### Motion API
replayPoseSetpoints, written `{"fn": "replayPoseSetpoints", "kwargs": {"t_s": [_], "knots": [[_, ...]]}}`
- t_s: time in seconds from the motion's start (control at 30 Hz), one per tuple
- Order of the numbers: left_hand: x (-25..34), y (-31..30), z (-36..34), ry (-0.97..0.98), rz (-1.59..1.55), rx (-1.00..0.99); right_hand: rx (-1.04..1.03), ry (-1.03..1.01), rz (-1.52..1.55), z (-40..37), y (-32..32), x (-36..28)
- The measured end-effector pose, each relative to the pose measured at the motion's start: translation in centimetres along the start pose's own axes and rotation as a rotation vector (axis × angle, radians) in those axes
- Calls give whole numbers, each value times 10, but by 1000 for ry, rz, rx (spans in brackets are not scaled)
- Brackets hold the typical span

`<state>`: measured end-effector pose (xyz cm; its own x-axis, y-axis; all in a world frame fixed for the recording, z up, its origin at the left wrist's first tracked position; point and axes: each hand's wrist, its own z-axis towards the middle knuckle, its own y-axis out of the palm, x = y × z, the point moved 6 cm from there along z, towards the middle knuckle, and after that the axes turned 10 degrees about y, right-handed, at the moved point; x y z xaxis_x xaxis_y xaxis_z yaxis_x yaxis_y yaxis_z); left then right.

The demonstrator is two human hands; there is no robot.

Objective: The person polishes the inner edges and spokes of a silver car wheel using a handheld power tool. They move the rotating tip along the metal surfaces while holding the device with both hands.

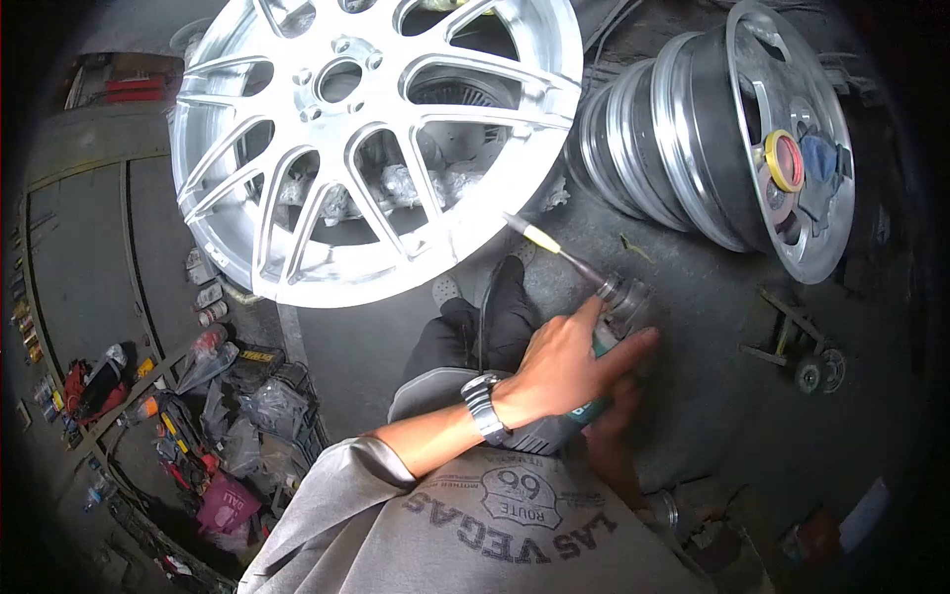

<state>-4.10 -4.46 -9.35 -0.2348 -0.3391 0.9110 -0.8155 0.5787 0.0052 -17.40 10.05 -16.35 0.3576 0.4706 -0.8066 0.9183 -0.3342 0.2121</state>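
My left hand (566,358), with a striped watch (485,409) on its wrist, is closed over the front part of a teal and dark power grinder (554,430). A long shaft (554,247) with a yellow band sticks out of the grinder's head toward the wheel. Its tip overlaps the lower right rim of a bright silver alloy wheel (396,272) in this view. Beneath the tool, my right hand (616,421) is wrapped round the grinder's body, shadowed and partly hidden.
More wheel rims (683,148) lie on their sides at the right, carrying a yellow tape roll (784,161) and a blue cloth (819,170). A small wheeled stand (797,342) is on the floor. Tools and bags crowd the left, including a magenta bag (228,503).
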Motion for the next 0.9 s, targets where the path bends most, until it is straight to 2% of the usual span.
{"fn": "replayPoseSetpoints", "kwargs": {"t_s": [0.1,0.13,0.17,0.33,0.37,0.43,0.53,0.6,0.7,0.77,0.83,0.87,0.9], "knots": [[9,7,31,27,20,1,-129,-166,-467,16,-82,10],[13,7,41,24,17,4,-174,-221,-622,20,-86,6],[20,6,52,57,5,29,-178,-220,-624,27,-91,5],[29,9,90,104,-22,65,154,-144,-117,88,-67,-41],[29,9,92,85,-15,47,152,-145,-115,88,-50,-55],[31,11,88,69,-5,28,-74,-115,100,83,-8,-77],[40,10,61,118,63,60,3,-84,208,64,-6,-67],[44,12,39,72,136,-34,90,-65,349,44,-10,-55],[45,19,3,219,171,-68,203,-82,613,11,-9,-48],[53,17,-24,236,133,-91,211,-137,664,-12,13,-62],[56,19,-54,350,95,-97,-100,-118,679,-36,66,-94],[58,17,-71,368,24,-113,-366,-69,870,-43,76,-87],[51,17,-88,438,5,-96,-470,-119,907,-55,66,-83]]}}
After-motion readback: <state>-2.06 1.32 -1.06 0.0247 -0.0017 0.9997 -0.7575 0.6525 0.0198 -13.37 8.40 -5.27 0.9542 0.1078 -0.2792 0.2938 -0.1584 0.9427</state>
